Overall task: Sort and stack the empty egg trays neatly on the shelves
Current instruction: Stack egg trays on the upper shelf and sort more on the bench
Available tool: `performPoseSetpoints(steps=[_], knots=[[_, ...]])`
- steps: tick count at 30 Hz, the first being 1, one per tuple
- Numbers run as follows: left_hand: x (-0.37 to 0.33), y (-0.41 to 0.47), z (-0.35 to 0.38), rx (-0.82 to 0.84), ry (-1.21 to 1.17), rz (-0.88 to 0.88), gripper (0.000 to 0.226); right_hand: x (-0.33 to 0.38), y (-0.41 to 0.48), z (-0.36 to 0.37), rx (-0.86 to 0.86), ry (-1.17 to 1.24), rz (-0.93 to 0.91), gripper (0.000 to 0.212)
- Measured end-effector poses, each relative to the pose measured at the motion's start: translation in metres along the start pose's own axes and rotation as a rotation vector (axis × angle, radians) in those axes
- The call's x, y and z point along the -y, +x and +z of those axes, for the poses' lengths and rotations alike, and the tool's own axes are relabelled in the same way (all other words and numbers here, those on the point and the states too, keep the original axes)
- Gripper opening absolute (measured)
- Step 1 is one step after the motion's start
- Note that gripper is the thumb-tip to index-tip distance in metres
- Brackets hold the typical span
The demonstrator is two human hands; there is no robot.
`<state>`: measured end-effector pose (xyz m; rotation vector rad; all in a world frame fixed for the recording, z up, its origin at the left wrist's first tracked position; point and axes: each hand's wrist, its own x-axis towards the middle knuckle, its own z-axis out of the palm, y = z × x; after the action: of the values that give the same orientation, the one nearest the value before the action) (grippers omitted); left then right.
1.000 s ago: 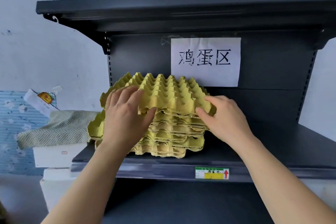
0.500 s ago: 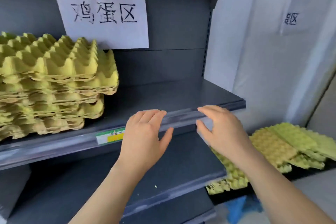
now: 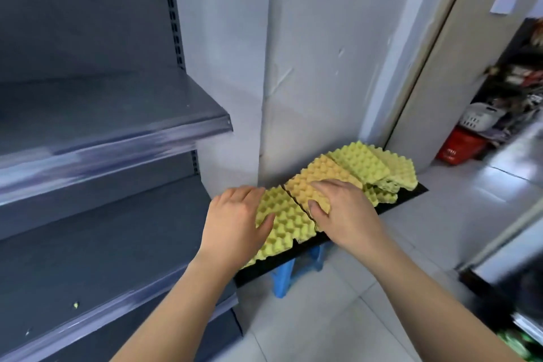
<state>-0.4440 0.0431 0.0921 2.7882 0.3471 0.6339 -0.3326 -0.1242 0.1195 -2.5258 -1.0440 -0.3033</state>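
Both hands reach down to a row of empty egg trays lying dimple-side down on a low desk [image 3: 407,193], a black board set on blue stools [image 3: 282,278], at the foot of the white wall and to the right of the grey shelves [image 3: 117,132]. The row runs on a slant from near-left to far-right. The left hand [image 3: 235,214] clasps the left edge of the nearest yellow-green tray [image 3: 283,225], thumb on top and fingertips hidden. The right hand [image 3: 343,209] lies over the orange tray [image 3: 326,172] next along, thumb hooked at its near edge. More green trays [image 3: 363,163] lie beyond, well clear of either hand. The shelves stand up and to the left, on the left hand's side, so the lift would likely swing that way.
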Motion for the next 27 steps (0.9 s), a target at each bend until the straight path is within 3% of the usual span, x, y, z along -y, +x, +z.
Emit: performPoseSetpoints(steps=[4, 11, 22, 27], knots=[[0.007, 0.010, 0.046, 0.092, 0.036, -0.044, 0.046, -0.031, 0.005, 0.017, -0.002, 0.018, 0.004, 0.024], [0.021, 0.074, 0.155, 0.225, 0.004, -0.137, 0.049, -0.133, 0.071, 0.081, 0.100, 0.030, 0.067, 0.034], [0.058, 0.149, 0.268, 0.520, -0.033, -0.470, 0.061, -0.230, 0.160, 0.193, 0.353, 0.130, 0.155, 0.042], [0.074, 0.157, 0.306, 0.567, -0.038, -0.635, 0.063, -0.259, 0.181, 0.244, 0.491, 0.151, 0.149, 0.047]])
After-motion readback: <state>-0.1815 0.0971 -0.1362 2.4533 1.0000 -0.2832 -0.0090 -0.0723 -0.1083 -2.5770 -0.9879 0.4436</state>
